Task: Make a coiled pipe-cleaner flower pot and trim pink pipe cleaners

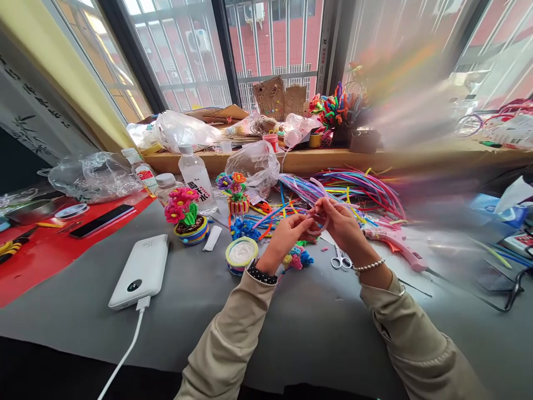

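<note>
Between my two hands is a pink pipe cleaner (321, 229), bent into a curve with one end rising upward. My left hand (287, 238) pinches it from the left, fingers pressed together. From the right, my right hand (342, 222) grips it between thumb and fingertips. Below and behind the hands lie colourful pipe-cleaner flowers (296, 258) and a small round pot with a white filling (242, 253). Scissors (341, 260) rest on the table under my right wrist. A bundle of pipe cleaners (366, 191) in many colours spreads out behind my hands.
A pink glue gun (400, 247) with its cord lies at the right. On the left are a white power bank (141, 269), a phone (103, 220), a pink flower pot (187, 216) and a water bottle (196, 180). The right side is blurred.
</note>
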The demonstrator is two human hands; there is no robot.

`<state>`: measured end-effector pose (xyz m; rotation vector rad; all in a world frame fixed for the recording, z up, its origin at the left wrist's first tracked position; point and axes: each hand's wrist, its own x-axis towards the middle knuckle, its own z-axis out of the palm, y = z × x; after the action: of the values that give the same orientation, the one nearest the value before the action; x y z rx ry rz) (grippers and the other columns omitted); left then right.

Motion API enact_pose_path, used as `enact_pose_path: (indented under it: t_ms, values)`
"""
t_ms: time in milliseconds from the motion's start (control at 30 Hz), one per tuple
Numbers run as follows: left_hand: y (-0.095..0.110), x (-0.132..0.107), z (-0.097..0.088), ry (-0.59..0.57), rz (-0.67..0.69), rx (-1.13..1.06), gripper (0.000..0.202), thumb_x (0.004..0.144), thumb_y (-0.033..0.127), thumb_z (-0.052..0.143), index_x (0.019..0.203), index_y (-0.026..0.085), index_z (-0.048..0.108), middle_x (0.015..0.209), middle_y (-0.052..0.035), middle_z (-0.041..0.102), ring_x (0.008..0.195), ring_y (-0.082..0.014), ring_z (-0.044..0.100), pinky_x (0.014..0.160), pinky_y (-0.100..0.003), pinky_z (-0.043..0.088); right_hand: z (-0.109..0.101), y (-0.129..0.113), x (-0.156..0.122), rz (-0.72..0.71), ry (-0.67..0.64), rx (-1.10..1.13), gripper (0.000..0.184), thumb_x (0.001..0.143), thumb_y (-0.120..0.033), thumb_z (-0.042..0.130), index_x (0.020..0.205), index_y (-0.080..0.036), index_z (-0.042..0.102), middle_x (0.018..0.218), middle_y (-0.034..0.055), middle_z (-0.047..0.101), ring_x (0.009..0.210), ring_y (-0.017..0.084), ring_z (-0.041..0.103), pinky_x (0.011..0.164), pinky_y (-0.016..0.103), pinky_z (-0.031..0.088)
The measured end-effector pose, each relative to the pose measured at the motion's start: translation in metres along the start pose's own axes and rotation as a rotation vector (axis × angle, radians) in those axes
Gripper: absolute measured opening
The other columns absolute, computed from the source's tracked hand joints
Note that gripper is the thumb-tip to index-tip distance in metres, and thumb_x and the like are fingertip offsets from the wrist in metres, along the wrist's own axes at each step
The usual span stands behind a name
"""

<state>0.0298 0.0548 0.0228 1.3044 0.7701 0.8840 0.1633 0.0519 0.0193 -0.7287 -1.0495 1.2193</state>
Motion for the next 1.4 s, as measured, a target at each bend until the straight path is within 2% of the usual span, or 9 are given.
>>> enact_pose_path:
  t_ms: [233, 600, 733, 800, 867, 933, 1033, 1133, 1400]
  values:
    - [-0.001, 0.004, -0.014, 0.215, 0.150, 0.131, 0.025, 0.060, 0.031, 0.069, 0.076, 0.012, 0.062, 0.067, -0.0018, 0.064, 0.059, -0.0117, 0.060, 0.060, -0.025, 0.051, -0.007, 0.009, 0.002, 0.032, 0.163, -0.061, 0.027, 0.060, -0.041, 0.067, 0.067, -0.015, 0.061, 0.048, -0.0062, 0.042, 0.042, 0.002, 0.034, 0.039, 0.017, 0.028]
    - [-0.002, 0.006, -0.021, 0.361, 0.199, 0.395, 0.013, 0.067, 0.027, 0.061, 0.069, 0.014, 0.063, 0.058, -0.0021, 0.063, 0.053, -0.0144, 0.060, 0.054, -0.028, 0.052, -0.029, 0.004, 0.007, 0.031, 0.293, -0.032, 0.030, 0.050, -0.036, 0.074, 0.062, -0.015, 0.056, 0.054, -0.0043, 0.055, 0.046, 0.003, 0.048, 0.045, 0.016, 0.039]
    - [-0.003, 0.007, -0.022, 0.448, 0.278, 0.518, 0.017, 0.069, 0.014, 0.057, 0.084, 0.015, 0.065, 0.094, -0.0090, 0.065, 0.088, -0.0215, 0.061, 0.084, -0.037, 0.047, -0.035, 0.005, 0.009, -0.032, 0.447, -0.011, 0.033, 0.049, -0.037, 0.074, 0.065, -0.017, 0.054, 0.058, -0.0052, 0.058, 0.050, 0.004, 0.052, 0.046, 0.015, 0.042]
    - [-0.003, 0.008, -0.022, 0.478, 0.343, 0.622, 0.032, 0.066, 0.008, 0.058, 0.097, 0.014, 0.062, 0.117, -0.0109, 0.056, 0.114, -0.0238, 0.047, 0.100, -0.039, 0.034, -0.036, 0.005, 0.009, -0.038, 0.468, -0.001, 0.034, 0.048, -0.037, 0.074, 0.065, -0.017, 0.053, 0.061, -0.0047, 0.060, 0.053, 0.005, 0.055, 0.048, 0.016, 0.044]
    - [-0.004, 0.009, -0.022, 0.473, 0.383, 0.694, 0.044, 0.064, 0.011, 0.062, 0.108, 0.013, 0.055, 0.128, -0.0126, 0.046, 0.124, -0.0243, 0.035, 0.105, -0.040, 0.026, -0.032, 0.006, 0.007, -0.024, 0.422, -0.001, 0.033, 0.048, -0.037, 0.074, 0.065, -0.017, 0.054, 0.062, -0.0038, 0.061, 0.055, 0.006, 0.057, 0.051, 0.017, 0.046]
    - [-0.005, 0.010, -0.021, 0.409, 0.341, 0.622, 0.051, 0.066, 0.022, 0.064, 0.114, 0.012, 0.050, 0.129, -0.0151, 0.044, 0.120, -0.0251, 0.040, 0.101, -0.041, 0.032, -0.024, 0.007, 0.005, -0.001, 0.332, -0.009, 0.032, 0.050, -0.037, 0.074, 0.066, -0.017, 0.056, 0.062, -0.0028, 0.062, 0.057, 0.007, 0.058, 0.054, 0.018, 0.048]
    - [-0.008, 0.012, -0.019, 0.186, 0.178, 0.333, 0.048, 0.072, 0.041, 0.057, 0.108, 0.011, 0.052, 0.111, -0.0158, 0.058, 0.093, -0.0223, 0.060, 0.079, -0.036, 0.049, -0.009, 0.010, 0.000, 0.049, 0.171, -0.037, 0.029, 0.054, -0.038, 0.072, 0.069, -0.016, 0.058, 0.065, -0.0005, 0.064, 0.059, 0.009, 0.060, 0.057, 0.021, 0.049]
    - [-0.011, 0.012, -0.017, 0.072, 0.141, 0.159, 0.045, 0.072, 0.049, 0.053, 0.093, 0.011, 0.061, 0.084, -0.0103, 0.066, 0.068, -0.0161, 0.062, 0.060, -0.027, 0.050, 0.001, 0.012, -0.005, 0.102, 0.049, -0.069, 0.028, 0.057, -0.038, 0.070, 0.070, -0.017, 0.058, 0.069, 0.0015, 0.065, 0.062, 0.012, 0.061, 0.060, 0.025, 0.051]
    - [-0.007, 0.008, -0.012, 0.308, 0.250, 0.049, 0.034, 0.065, 0.043, 0.062, 0.081, 0.014, 0.068, 0.071, -0.0021, 0.064, 0.056, -0.0063, 0.050, 0.054, -0.019, 0.041, 0.003, 0.010, -0.012, 0.146, -0.069, -0.213, 0.029, 0.057, -0.038, 0.070, 0.068, -0.015, 0.056, 0.066, 0.0009, 0.064, 0.064, 0.013, 0.062, 0.062, 0.027, 0.051]
